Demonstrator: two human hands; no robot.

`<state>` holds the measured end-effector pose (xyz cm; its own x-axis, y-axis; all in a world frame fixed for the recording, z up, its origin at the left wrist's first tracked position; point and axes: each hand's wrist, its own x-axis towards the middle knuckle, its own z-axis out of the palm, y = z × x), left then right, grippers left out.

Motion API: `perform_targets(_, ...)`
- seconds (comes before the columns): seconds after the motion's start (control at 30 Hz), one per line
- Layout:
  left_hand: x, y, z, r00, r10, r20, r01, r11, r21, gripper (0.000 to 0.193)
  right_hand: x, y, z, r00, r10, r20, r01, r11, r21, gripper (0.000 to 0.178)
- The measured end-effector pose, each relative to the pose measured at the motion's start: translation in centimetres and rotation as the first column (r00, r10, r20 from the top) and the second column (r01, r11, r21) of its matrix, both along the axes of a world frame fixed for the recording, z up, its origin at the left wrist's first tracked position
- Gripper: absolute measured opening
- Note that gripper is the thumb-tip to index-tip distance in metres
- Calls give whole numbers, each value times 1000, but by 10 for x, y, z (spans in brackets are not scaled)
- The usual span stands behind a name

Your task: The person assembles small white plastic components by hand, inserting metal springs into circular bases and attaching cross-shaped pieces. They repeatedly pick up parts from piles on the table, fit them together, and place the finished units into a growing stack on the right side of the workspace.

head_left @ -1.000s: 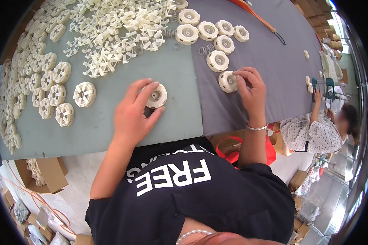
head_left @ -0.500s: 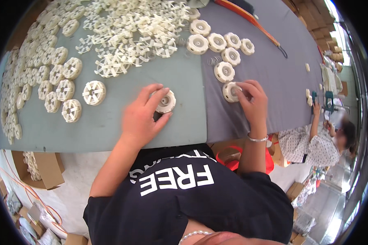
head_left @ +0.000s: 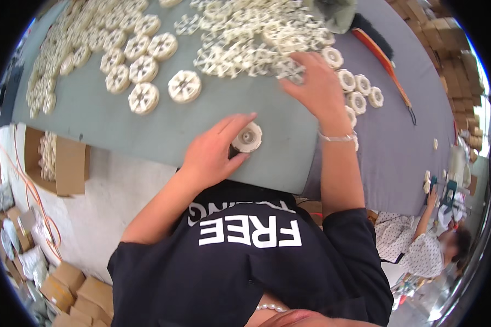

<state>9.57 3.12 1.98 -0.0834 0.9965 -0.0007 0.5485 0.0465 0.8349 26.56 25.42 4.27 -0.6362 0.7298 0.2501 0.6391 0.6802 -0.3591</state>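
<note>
My left hand curls its thumb and fingers around a round white plastic housing with a scalloped rim and a hub in its middle, resting on the green-grey tabletop near the front edge. My right hand reaches over the right end of a heap of white spoked plastic pieces. Its thumb and forefinger are apart, with thin, greyish coiled parts between them; these are hard to make out. More round white housings lie beside and partly behind my right wrist.
Assembled white wheels spread over the table's left side. An orange-handled brush lies at the far right. A cardboard box with white parts stands below the left table edge. Another person works at the right.
My right hand has let go of a housing on the right and moved away and leftward to the heap. My left hand stays on its housing. The whole view has shifted.
</note>
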Motion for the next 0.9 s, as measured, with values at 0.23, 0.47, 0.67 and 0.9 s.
perform_targets(0.23, -6, -13, -10, 974, 79, 213, -87, 996, 31, 72, 39, -72, 7, 998, 66, -8, -64, 923, -380, 53)
perform_targets(0.47, -2, -5, -9, 986, 104, 133, -105, 995, 0, 40, 48, -77, -8, 996, -13, -92, -23, 924, -381, 55)
perform_targets(0.67, -4, -6, -8, 968, 113, 224, -112, 994, -15, 38, 45, -81, -3, 980, 22, -199, -107, 899, -425, 54)
perform_targets(0.9, -7, -12, -3, 921, 162, 353, -151, 987, -59, 47, 20, -93, 15, 913, 330, -240, -402, 832, -382, 53)
